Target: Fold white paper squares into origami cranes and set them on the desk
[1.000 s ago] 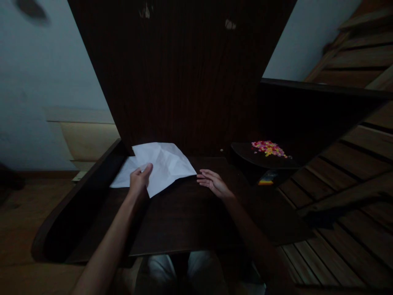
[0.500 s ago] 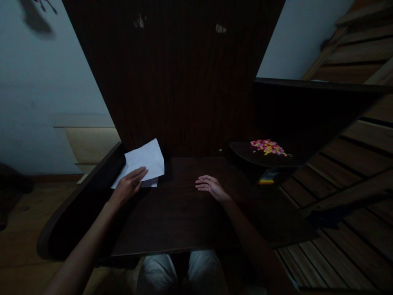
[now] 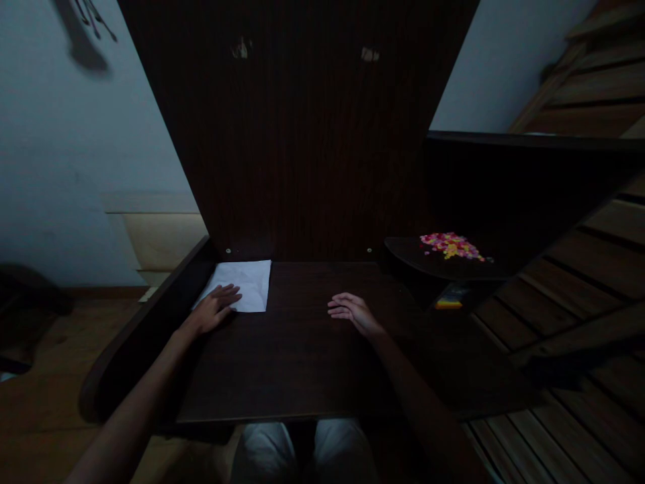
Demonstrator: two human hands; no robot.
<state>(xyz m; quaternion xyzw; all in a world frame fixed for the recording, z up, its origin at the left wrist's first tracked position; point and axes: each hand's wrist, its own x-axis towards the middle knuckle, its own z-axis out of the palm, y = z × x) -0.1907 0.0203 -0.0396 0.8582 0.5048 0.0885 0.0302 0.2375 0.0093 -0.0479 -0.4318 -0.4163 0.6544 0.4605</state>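
Observation:
White sheets of paper (image 3: pixel 252 286) lie flat at the left rear of the dark wooden desk (image 3: pixel 282 370), close to the side panel. Spread over their lower left part is my left hand (image 3: pixel 216 309), palm down with the fingers stretched out. My right hand (image 3: pixel 355 313) is over the middle of the desk, fingers extended and nothing in them. Whether it touches the desktop I cannot tell.
On a rounded shelf (image 3: pixel 403 254) at the right lies a heap of small pink, red and yellow pieces (image 3: pixel 451 246). Below it sits a colourful item with a yellow edge (image 3: pixel 448 304). A raised side panel (image 3: pixel 146 329) bounds the left; wooden slats (image 3: pixel 579 282) stand at the right.
The top sheet, raised and skewed before, now lies flat and aligned on the desk under my left hand. My right hand stays over the middle. The view has shifted slightly.

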